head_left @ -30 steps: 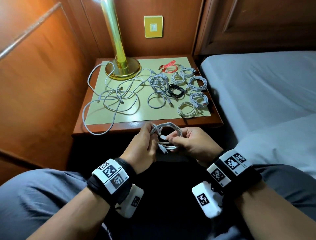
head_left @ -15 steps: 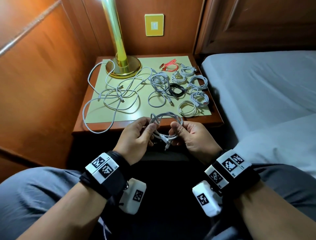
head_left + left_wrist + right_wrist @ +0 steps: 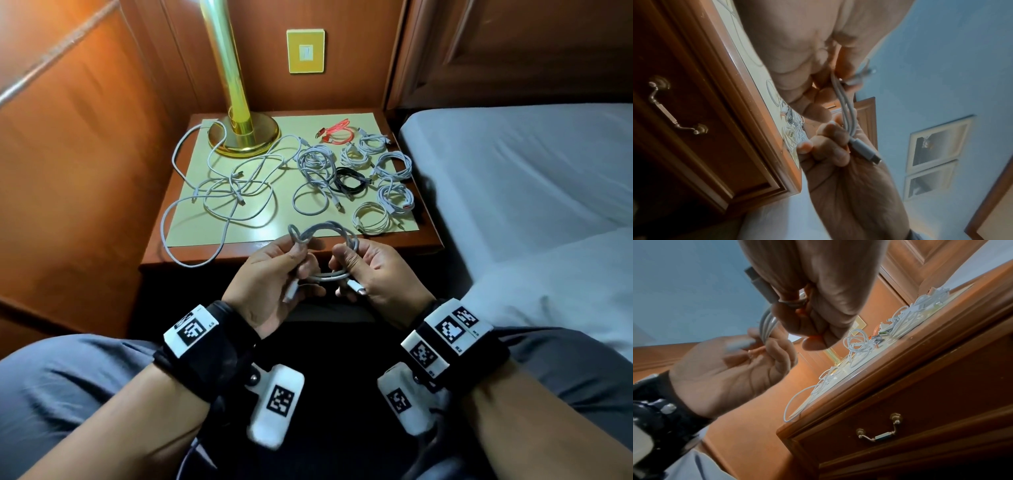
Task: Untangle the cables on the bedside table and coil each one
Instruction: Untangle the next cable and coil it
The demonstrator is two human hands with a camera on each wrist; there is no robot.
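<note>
We see the bedside table (image 3: 342, 248) at 12 o'clock with loose cables (image 3: 226, 192) on it; just below its front edge, our left hand (image 3: 270, 284) and right hand (image 3: 373, 274) each curl around one coiled white cable (image 3: 329, 229).

The bedside table (image 3: 191, 253) is reddish-brown wood with a smooth, semi-gloss varnish, its top covered by a pale yellow-green sheet (image 3: 308, 123) glossy enough to reflect light near the front edge; the drawer pull (image 3: 878, 429) is dull, aged metal. The lamp base (image 3: 244, 134) at the back left corner is mirror-polished brass-coloured metal. The white cable coil (image 3: 329, 236) between the hands has a smooth, matt plastic jacket, and the bedsheet (image 3: 513, 171) is matt grey cloth.
</note>
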